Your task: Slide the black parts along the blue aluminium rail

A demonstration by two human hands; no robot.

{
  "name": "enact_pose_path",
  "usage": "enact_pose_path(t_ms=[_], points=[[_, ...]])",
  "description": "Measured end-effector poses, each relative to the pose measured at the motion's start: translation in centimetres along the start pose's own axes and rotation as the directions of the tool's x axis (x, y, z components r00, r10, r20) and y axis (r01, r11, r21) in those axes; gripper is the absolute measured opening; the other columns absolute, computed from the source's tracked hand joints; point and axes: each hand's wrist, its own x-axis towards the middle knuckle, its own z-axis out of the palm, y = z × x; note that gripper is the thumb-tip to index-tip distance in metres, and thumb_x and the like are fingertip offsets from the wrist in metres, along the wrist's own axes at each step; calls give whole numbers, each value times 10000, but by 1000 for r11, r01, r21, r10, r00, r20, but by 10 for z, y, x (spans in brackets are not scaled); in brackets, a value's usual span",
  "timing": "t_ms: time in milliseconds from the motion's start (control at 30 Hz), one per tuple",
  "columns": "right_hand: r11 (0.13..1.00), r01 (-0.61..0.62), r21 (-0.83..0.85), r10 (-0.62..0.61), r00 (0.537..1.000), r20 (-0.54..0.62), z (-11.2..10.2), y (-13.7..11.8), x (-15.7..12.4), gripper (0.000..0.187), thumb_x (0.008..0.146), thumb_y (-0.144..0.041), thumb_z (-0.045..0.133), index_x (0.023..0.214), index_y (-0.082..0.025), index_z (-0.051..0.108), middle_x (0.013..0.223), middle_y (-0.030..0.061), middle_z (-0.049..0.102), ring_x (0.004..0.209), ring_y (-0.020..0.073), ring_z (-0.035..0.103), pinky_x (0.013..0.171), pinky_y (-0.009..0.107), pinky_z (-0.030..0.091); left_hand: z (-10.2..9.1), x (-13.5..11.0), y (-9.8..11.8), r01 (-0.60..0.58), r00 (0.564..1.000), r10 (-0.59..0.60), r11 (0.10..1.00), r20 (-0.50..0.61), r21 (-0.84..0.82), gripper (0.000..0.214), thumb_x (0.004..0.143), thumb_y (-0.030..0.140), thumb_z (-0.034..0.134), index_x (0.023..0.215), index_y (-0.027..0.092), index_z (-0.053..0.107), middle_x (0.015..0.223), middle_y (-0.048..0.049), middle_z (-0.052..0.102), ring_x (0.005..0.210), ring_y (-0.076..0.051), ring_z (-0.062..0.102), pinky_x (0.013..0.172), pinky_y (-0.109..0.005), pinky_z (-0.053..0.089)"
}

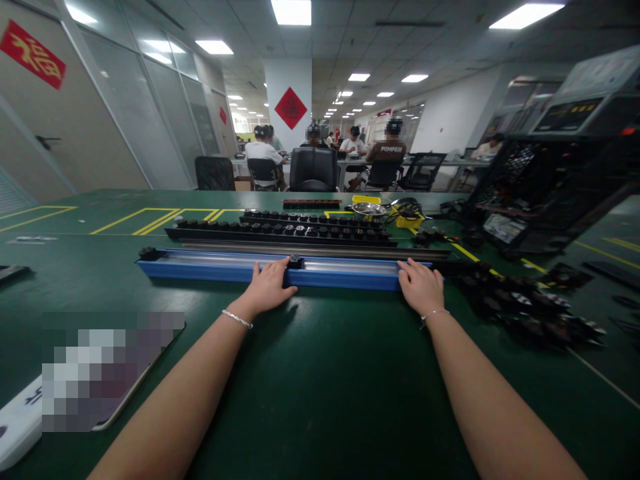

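A long blue rail [345, 279] with a shiny metal inner track lies across the green table in front of me. My left hand [270, 285] rests on its near edge around the middle. The fingers there reach forward and touch or almost touch a small black block [295, 261] on the track, while the thumb is spread to the side. Toward the right end, my right hand [423, 288] has its fingers bent over the rail's near wall. Another black piece [151, 254] sits at the rail's left end. The undersides of both hands are hidden.
Behind the rail lie dark bars [320, 251] and black strips [280, 230] carrying rows of small parts. Loose black parts [520, 300] are piled at right, near a dark equipment frame [540, 180]. A phone [135, 373] lies front left. People sit at desks farther back.
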Motion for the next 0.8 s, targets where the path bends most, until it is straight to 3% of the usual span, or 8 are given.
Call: enact_pose_path(t_ms=[800], points=[[1000,-1,-16,1,1000,-11,0,-2,-1,463,906,-354,267,1215,-248,595,1326,65,532,1209,233,450,1045,496,260,-2,2,3,-5,999,5,1000,37,11,757,773,521,485,1431,249,228,1386,-92,467,1266,-348,367,1051,-645,62]])
